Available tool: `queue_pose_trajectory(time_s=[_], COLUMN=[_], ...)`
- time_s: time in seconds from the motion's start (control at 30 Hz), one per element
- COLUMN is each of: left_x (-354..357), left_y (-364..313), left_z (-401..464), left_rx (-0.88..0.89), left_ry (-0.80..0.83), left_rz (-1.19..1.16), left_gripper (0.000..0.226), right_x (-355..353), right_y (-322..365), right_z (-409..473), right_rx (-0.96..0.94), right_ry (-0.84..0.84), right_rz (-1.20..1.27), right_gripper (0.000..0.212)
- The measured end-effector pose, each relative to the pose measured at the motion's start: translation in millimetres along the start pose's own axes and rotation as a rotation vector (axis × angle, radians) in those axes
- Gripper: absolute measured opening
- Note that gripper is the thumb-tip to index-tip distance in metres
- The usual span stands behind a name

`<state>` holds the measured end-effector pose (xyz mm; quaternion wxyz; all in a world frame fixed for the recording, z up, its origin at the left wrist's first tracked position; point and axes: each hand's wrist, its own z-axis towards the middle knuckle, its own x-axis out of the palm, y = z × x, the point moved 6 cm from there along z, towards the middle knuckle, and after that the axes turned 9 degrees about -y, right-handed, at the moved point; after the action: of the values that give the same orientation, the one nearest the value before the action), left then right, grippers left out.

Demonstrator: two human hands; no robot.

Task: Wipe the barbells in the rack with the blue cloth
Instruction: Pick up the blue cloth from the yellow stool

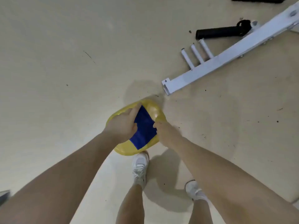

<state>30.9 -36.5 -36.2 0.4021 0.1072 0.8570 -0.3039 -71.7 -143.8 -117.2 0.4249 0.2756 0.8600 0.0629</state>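
Scene is lit evenly and rather dimly, from overhead; the cream floor (64, 78) is rendered with a flat greenish cast. Soft-edged shadows are cast on the floor just beyond the yellow disc (155, 110) and around the white shoes (140, 167) below it. A small glare spot is seen on the disc's glossy far side. Overall softness and compression smear are noted; fine detail is lost. Motion blur is seen on the hands at the disc. Strong wide-angle distortion is visible: the forearms are stretched toward the bottom corners.
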Motion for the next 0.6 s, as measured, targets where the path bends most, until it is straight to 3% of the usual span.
queue_pose_trajectory(time_s=[0.13,0.27,0.33,0.43,0.53,0.6], left_x=[44,72,82,79,63,40], left_y=[44,84,89,77,33,-6], left_z=[32,49,52,47,44,43], left_rx=[-0.028,-0.096,-0.085,-0.03,0.189,0.256], left_ry=[0.049,-0.01,-0.01,0.019,0.052,0.03], left_rz=[-0.055,-0.117,-0.127,-0.055,0.181,0.189], left_gripper=[0.064,0.059,0.058,0.056,0.056,0.057], right_x=[41,55,62,47,0,-47], right_y=[-12,-10,-6,5,18,26], right_z=[58,90,94,79,55,30], right_rx=[0.121,0.105,0.063,-0.004,-0.066,-0.095], right_ry=[-0.053,-0.137,-0.093,-0.069,-0.065,-0.098], right_rz=[0.037,0.043,0.022,0.086,0.085,0.087], right_gripper=[0.037,0.039,0.03,0.026,0.029,0.028])
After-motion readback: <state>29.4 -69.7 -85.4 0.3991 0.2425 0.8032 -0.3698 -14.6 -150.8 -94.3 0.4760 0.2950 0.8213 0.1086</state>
